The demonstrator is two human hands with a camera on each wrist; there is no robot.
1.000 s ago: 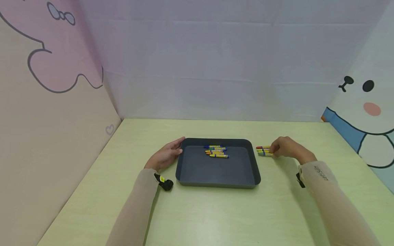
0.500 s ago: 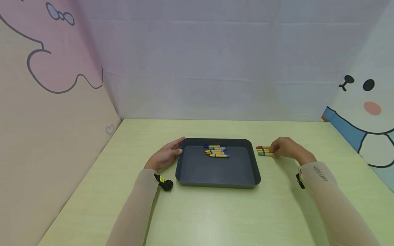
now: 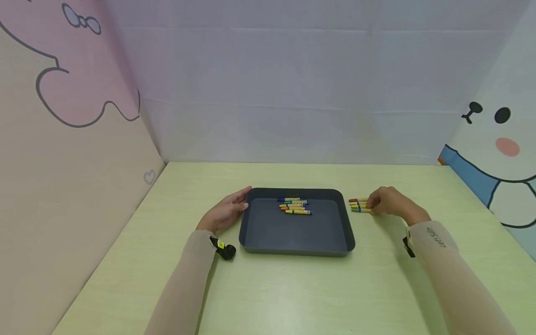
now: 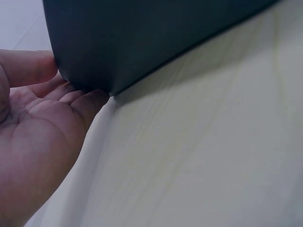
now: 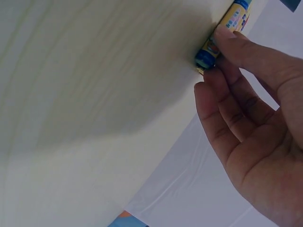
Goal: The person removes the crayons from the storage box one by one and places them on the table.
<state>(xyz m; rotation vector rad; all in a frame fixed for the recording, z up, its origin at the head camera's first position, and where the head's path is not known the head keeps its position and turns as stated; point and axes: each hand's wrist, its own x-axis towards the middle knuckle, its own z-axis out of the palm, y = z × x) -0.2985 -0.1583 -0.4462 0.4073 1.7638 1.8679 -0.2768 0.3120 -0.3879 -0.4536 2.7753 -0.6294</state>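
Note:
A dark grey rectangular tray (image 3: 297,237) lies on the table, with several yellow-wrapped crayons (image 3: 298,212) side by side toward its far edge. At its left side, my left hand (image 3: 224,211) holds the tray; in the left wrist view the thumb (image 4: 35,67) is against the wall and the fingers reach under the base. Just right of the tray lies a small row of crayons with red, yellow and green tips. My right hand (image 3: 391,203) pinches their right ends, thumb on the nearest, a green crayon (image 3: 361,210). In the right wrist view the other crayons are mostly hidden behind this crayon (image 5: 234,19).
The pale wooden table (image 3: 289,293) meets a white back wall (image 3: 268,93). Side panels with cartoon drawings stand at left and right. A black wrist camera (image 3: 226,251) sits at the left sleeve, close to the tray's near left corner.

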